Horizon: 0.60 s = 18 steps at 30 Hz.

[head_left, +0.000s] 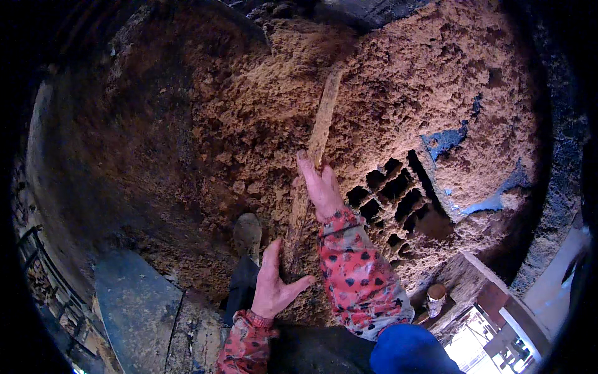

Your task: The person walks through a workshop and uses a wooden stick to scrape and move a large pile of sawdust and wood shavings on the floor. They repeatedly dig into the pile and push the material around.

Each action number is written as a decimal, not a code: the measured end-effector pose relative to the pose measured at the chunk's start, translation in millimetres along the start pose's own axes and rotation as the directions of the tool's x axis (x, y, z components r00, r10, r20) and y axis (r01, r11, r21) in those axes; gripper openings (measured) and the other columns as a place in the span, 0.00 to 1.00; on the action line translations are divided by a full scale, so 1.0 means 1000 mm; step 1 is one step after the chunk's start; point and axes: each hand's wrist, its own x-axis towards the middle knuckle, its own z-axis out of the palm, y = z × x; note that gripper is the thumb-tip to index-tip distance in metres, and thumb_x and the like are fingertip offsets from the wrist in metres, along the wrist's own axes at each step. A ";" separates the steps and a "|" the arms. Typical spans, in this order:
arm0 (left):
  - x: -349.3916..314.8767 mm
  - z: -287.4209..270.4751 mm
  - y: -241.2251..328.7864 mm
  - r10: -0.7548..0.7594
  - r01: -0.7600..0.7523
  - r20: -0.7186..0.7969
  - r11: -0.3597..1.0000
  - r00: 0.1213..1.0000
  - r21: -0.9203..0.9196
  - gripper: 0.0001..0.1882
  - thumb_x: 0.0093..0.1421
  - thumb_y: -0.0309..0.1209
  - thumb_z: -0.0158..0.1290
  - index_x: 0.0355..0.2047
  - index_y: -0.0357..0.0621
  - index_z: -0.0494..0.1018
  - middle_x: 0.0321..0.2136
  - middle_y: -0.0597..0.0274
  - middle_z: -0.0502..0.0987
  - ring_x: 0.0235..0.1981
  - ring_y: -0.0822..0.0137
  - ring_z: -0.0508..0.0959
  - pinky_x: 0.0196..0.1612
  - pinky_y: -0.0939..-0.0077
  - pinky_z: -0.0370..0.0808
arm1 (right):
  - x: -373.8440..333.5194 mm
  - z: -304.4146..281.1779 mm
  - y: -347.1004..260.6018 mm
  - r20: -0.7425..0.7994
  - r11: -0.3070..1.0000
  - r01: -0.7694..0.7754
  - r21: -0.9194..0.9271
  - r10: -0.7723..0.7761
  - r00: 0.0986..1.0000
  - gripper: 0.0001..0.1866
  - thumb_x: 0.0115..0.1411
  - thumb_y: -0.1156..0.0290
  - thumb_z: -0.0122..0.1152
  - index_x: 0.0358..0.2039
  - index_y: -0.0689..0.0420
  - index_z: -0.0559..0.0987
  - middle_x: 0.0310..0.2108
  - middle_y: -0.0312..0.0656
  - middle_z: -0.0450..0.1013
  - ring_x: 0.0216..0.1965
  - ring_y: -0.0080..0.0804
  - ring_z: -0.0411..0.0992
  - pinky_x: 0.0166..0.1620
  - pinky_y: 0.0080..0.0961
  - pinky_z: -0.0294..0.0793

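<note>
A long, narrow wooden slat [325, 115] lies lengthwise over a heap of brown, crumbly loose material that looks like sawdust. My right hand [321, 190] is closed around its middle, fingers on the far side. My left hand [277, 287] is beside the slat's near end, thumb and fingers spread apart, apparently holding nothing. Where exactly the slat ends near the left hand is hard to make out against the heap. Both forearms wear red and grey patterned sleeves [361, 274].
Right of my right hand, a grate with dark square holes [393, 187] shows through the loose material [448, 81]. Bluish bare patches [443, 140] lie beyond it. A grey panel [134, 305] stands lower left. A short round wood piece [436, 292] and a rounded blue shape [411, 349] are lower right.
</note>
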 end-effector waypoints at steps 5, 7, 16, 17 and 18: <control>0.014 -0.009 -0.012 0.097 -0.084 -0.104 0.989 0.990 0.124 0.40 0.48 0.23 0.56 0.60 0.32 0.50 0.55 0.42 0.61 0.58 0.49 0.62 0.59 0.65 0.58 | 0.015 0.021 -0.023 -0.031 0.997 0.065 0.033 -0.064 0.997 0.28 0.56 0.50 0.57 0.37 0.68 0.76 0.37 0.48 0.74 0.39 0.31 0.70 0.43 0.30 0.68; 0.021 -0.014 -0.005 0.170 -0.144 -0.129 0.971 0.977 0.190 0.37 0.50 0.20 0.50 0.60 0.33 0.50 0.56 0.41 0.59 0.59 0.49 0.60 0.60 0.65 0.57 | 0.029 0.023 -0.030 -0.071 0.994 0.094 -0.063 -0.099 0.993 0.26 0.52 0.52 0.62 0.32 0.68 0.76 0.32 0.48 0.74 0.35 0.30 0.70 0.40 0.30 0.69; 0.080 -0.024 0.030 0.306 -0.249 -0.216 0.934 0.927 0.257 0.30 0.54 0.16 0.43 0.59 0.29 0.52 0.55 0.42 0.63 0.57 0.53 0.65 0.57 0.70 0.61 | 0.105 0.055 -0.070 0.040 0.792 0.499 -0.351 -0.520 0.853 0.37 0.49 0.55 0.61 0.53 0.68 0.63 0.39 0.55 0.72 0.41 0.48 0.71 0.46 0.39 0.69; 0.091 -0.026 0.031 0.300 -0.257 -0.213 0.944 0.930 0.208 0.30 0.55 0.16 0.42 0.59 0.29 0.53 0.54 0.43 0.65 0.56 0.55 0.67 0.56 0.71 0.62 | 0.117 0.044 -0.068 0.087 0.803 0.503 -0.320 -0.504 0.859 0.39 0.49 0.53 0.61 0.54 0.68 0.61 0.41 0.57 0.71 0.43 0.51 0.70 0.48 0.39 0.67; 0.100 -0.024 0.031 0.309 -0.283 -0.206 0.948 0.928 0.146 0.29 0.55 0.16 0.42 0.59 0.31 0.54 0.52 0.47 0.67 0.50 0.63 0.71 0.51 0.75 0.67 | 0.127 0.029 -0.067 0.133 0.813 0.505 -0.290 -0.489 0.862 0.41 0.49 0.52 0.60 0.55 0.69 0.59 0.43 0.59 0.70 0.46 0.53 0.69 0.50 0.40 0.66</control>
